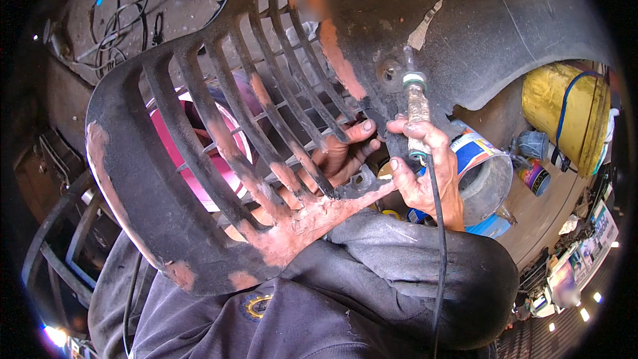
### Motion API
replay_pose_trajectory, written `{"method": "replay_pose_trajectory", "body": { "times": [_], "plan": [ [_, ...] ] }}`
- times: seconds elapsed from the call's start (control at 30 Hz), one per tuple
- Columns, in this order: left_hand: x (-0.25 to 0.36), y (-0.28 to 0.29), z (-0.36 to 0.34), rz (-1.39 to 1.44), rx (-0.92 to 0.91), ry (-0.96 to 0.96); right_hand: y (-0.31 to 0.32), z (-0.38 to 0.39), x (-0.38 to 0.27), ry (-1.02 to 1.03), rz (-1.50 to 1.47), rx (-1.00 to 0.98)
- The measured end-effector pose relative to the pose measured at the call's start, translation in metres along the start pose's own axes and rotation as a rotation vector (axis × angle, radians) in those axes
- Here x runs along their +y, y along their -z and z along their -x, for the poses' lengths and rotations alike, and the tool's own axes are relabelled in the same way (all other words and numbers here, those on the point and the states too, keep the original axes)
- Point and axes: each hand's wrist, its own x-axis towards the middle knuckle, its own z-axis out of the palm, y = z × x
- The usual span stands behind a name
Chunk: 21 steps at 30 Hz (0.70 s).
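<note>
Dark cloth on my bent knee [425,259] and lap is closest; across my lap sits a big black panel [129,169] with long slots, its slotted end over the left edge of my lap; pink-brown patches [299,226] are smeared on its bars and rim; my right hand [428,179] has its fingers closed around a tool [417,103] with shiny wrap and green rings; its thin tip points up at the panel, but I cannot tell if it touches; a black cord [440,259] hangs from its low end, past my knee; my left hand [345,156] is behind the bars, its fingers close together by a rough edge of the panel; I cannot tell if they pinch it; something round and pink [163,129] shows through the slots; an open tin [468,143] with some blue is just beside my right hand; a yellow bucket [558,103] and a small bright can [535,176] are near the right edge of the floor [541,223].
</note>
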Motion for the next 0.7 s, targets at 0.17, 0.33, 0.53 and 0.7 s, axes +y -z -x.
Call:
{"method": "replay_pose_trajectory", "body": {
  "times": [0.17,0.33,0.53,0.7],
  "plan": [
    [0.0011,0.0012,0.0003,-0.040,-0.053,-0.007,0.0002,-0.0002,-0.0001,-0.001,0.018,-0.024],
    [-0.0014,0.0007,-0.0006,-0.066,-0.034,-0.028,0.0034,-0.0029,-0.0014,0.051,0.090,-0.048],
    [-0.0024,0.0042,-0.0025,-0.105,-0.047,-0.045,-0.0031,-0.0057,0.0045,0.161,0.117,0.047],
    [-0.0014,-0.0011,-0.0008,-0.121,-0.032,-0.047,0.0045,-0.0036,-0.0035,0.071,0.135,-0.059]
  ]
}}
